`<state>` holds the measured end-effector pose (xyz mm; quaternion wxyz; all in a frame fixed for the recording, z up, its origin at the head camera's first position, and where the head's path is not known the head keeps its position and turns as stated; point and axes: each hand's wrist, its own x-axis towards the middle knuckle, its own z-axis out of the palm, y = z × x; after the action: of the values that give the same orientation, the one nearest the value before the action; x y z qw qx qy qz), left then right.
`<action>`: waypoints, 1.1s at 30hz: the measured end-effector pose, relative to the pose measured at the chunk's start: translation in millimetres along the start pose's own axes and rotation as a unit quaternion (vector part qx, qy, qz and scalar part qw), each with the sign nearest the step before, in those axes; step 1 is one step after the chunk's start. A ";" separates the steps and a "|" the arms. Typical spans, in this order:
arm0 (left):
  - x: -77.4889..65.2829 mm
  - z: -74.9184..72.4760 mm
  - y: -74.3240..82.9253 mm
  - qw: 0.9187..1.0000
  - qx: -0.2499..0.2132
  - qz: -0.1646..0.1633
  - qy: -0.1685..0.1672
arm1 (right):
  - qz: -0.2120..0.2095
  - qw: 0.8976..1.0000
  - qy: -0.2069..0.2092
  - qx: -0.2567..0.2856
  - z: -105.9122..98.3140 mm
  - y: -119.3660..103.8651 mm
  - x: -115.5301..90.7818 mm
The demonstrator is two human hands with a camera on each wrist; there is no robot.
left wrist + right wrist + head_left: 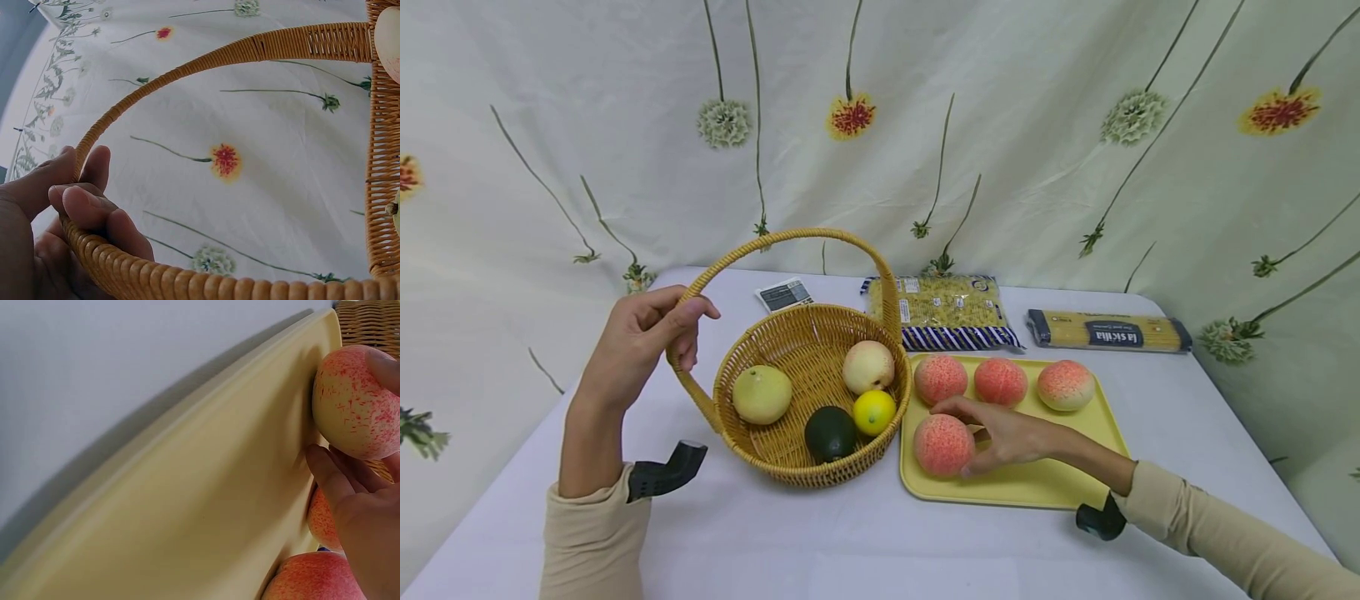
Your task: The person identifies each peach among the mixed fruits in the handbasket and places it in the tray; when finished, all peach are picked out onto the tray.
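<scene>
My left hand point(643, 342) grips the side of the wicker basket's point(805, 479) tall handle point(206, 62), fingers curled round it. In the basket lie a yellow-green pear-like fruit point(762, 395), a pale peach point(868, 367), a yellow lemon point(874, 412) and a dark green avocado-like fruit point(831, 434). Over the left part of the yellow tray point(1037, 492), my right hand point(1011, 433) holds a pink-speckled peach point(944, 445), thumb on one side and fingers on the other. Three more peaches, a left one point(941, 379), a middle one point(1001, 382) and a right one point(1066, 385), sit along the tray's far side.
Behind the tray lie a bag of pasta point(951, 312) and a pack of spaghetti point(1108, 331). A small printed packet point(784, 294) is behind the basket. The tray's left edge stands close beside the basket. A flowered cloth point(1037, 192) hangs at the back of the white table point(760, 533).
</scene>
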<state>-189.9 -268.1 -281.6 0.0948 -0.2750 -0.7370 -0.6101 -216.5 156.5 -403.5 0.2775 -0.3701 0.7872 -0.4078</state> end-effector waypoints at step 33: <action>-0.1 2.2 4.6 0.998 0.046 -0.028 0.021 | -0.024 1.000 -0.008 0.009 -6.0 -7.8 -2.0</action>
<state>-187.0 -265.5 -278.2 0.1052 -0.2366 -0.7695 -0.5838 -217.0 157.7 -393.5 0.2773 -0.3899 0.7718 -0.4187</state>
